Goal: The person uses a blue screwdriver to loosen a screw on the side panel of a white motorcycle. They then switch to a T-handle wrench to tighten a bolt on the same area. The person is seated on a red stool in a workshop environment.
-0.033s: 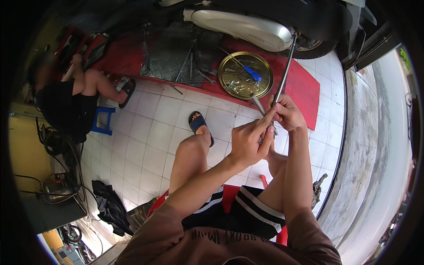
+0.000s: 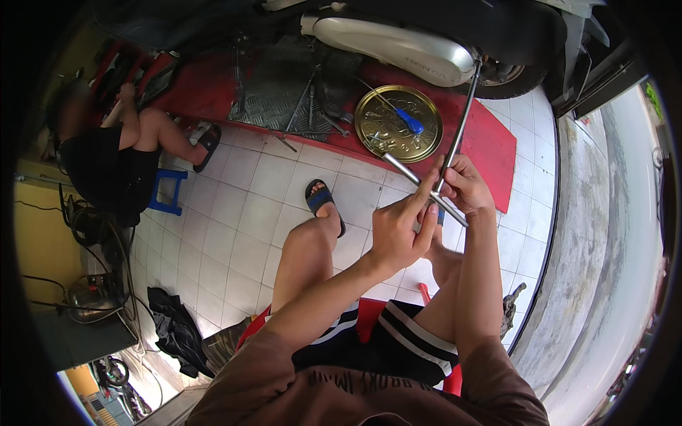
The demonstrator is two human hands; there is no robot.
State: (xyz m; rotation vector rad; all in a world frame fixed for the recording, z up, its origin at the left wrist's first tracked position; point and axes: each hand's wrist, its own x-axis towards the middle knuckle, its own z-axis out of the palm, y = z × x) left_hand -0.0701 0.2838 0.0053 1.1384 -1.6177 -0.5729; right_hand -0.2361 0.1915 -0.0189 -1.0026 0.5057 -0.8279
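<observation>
A long T-handle wrench (image 2: pixel 459 128) runs from beside the scooter's rear wheel down to my hands, its far tip hidden against the scooter. Fingers of my right hand (image 2: pixel 467 186) are closed round the shaft just above the crossbar (image 2: pixel 403 169). My left hand (image 2: pixel 399 231) is at the crossbar, with the index finger stretched along it and the thumb bent in below. The bar slants from upper left to lower right between both hands. Ahead is the scooter's silver side cover (image 2: pixel 394 50).
A round gold tray (image 2: pixel 369 138) holds a blue-handled screwdriver (image 2: pixel 409 121) and small parts. Several wrenches (image 2: pixel 310 106) lie on the metal plate of the red platform (image 2: pixel 490 153). A person (image 2: pixel 106 153) sits at the left on a blue stool (image 2: pixel 168 192).
The wrench's crossbar has turned: it pointed steeply toward the tray and now slants more across, its lower end showing past my fingers. Both hands stay nearly in place.
</observation>
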